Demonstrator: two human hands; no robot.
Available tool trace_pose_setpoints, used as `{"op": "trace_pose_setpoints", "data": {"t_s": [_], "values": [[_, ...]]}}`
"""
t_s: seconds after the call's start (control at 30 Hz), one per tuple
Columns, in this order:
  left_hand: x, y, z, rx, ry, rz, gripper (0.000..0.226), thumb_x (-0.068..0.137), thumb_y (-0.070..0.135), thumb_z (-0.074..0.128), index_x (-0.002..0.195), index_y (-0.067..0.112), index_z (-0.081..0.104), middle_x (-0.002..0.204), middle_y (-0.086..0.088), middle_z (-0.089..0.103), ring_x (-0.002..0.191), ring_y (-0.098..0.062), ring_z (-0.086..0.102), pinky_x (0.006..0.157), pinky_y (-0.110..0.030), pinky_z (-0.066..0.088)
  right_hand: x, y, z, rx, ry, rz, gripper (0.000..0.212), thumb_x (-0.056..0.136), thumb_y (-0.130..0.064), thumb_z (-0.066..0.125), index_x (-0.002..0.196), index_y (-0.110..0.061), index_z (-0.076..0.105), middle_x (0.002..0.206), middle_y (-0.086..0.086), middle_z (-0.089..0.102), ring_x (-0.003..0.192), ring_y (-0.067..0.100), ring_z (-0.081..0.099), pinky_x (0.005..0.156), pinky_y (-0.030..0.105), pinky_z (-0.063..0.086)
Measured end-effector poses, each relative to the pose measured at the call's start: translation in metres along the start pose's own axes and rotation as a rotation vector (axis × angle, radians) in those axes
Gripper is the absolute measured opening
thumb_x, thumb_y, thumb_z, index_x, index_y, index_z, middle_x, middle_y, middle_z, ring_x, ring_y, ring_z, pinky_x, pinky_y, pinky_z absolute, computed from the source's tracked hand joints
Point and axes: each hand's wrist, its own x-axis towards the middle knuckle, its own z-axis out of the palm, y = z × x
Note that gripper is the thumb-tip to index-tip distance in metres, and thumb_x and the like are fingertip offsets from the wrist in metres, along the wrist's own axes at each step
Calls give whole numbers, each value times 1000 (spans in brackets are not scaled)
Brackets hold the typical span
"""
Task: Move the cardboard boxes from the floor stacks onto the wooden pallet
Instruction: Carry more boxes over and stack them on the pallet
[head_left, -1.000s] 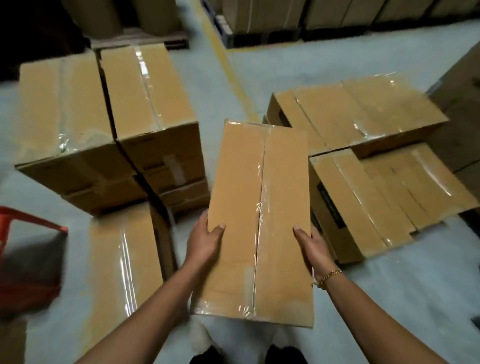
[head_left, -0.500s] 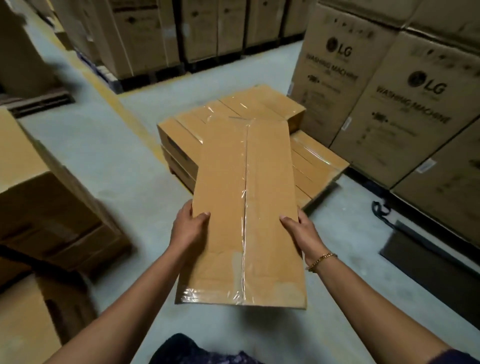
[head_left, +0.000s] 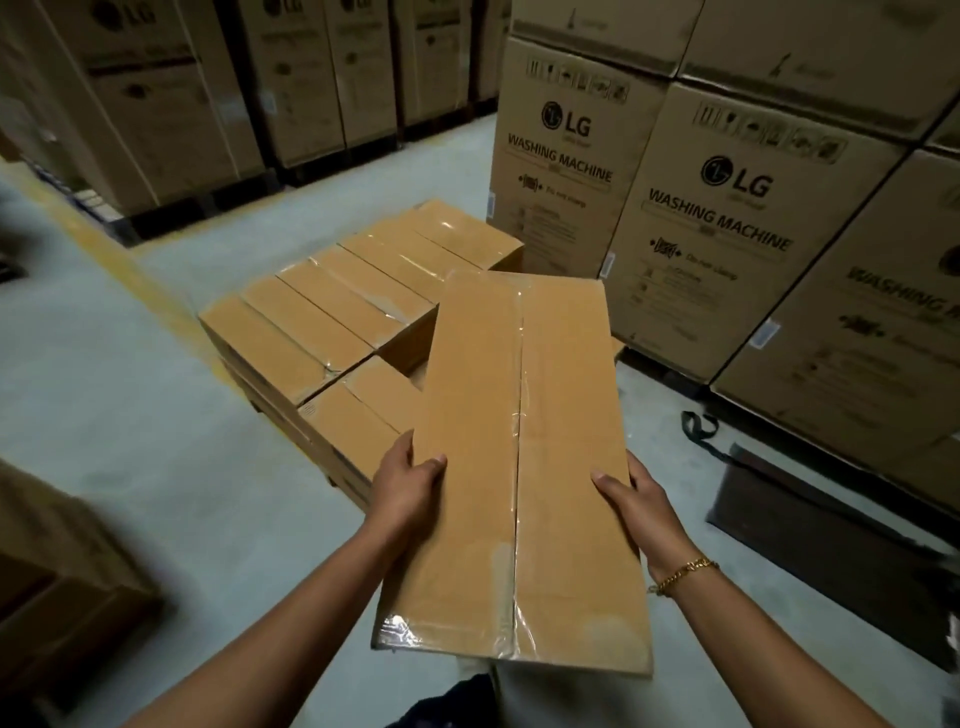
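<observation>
I carry a long, flat cardboard box (head_left: 519, 467), taped down its middle seam, level in front of me. My left hand (head_left: 402, 486) grips its left edge, thumb on top. My right hand (head_left: 636, 501), with a gold bracelet at the wrist, grips the right edge the same way. Ahead and to the left sit several similar taped boxes (head_left: 337, 312) laid side by side in low layers. The box's far end reaches over the right part of that pile. The pallet underneath them is hidden.
Tall washing machine cartons (head_left: 717, 223) stand in a wall at the right and back. More large cartons on pallets (head_left: 171, 114) line the far left. A floor stack's corner (head_left: 57, 587) shows bottom left. A dark mat (head_left: 831, 540) lies right. A yellow floor line (head_left: 130, 270) runs left.
The view has swung right, away from the floor stacks and toward the low pile, which now lies closer. Both hands keep the same grip on the box.
</observation>
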Motion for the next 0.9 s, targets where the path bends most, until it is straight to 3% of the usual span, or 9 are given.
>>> {"op": "trace_pose_setpoints", "data": {"t_s": [0.17,0.3,0.5,0.6,0.9], "values": [[63,33,62,-16,-44,-15,48,101,23,59,147,22,48,131,6,58,115,-17,55,95,-33,41,75,-19,-40,-8,36,7,36,100,-27,62,136,-33,58,115,-11,72,98,6,70,70,19,53],[106,62,104,0,-59,-35,50,96,30,63,144,26,51,137,5,60,120,-22,58,106,-44,47,132,-35,-69,-6,67,41,33,100,-24,62,132,-32,60,111,-11,73,88,4,73,66,18,54],[152,99,148,-4,-44,-33,48,89,35,62,137,31,56,134,5,62,118,-21,60,106,-47,48,204,-59,-102,-26,35,41,35,100,-25,62,135,-31,59,115,-8,71,101,13,69,72,25,53],[173,105,169,-18,3,-46,59,77,45,58,135,35,57,132,6,63,118,-20,60,105,-47,48,246,-65,-114,-37,-6,46,34,100,-23,62,133,-31,60,116,-6,72,103,15,69,75,28,54],[205,99,250,-145,242,-124,63,75,45,59,138,39,56,133,11,64,118,-16,62,107,-44,48,381,-66,-157,-187,-250,18,44,99,-27,64,142,-34,55,125,-6,69,109,18,67,89,38,55]]}}
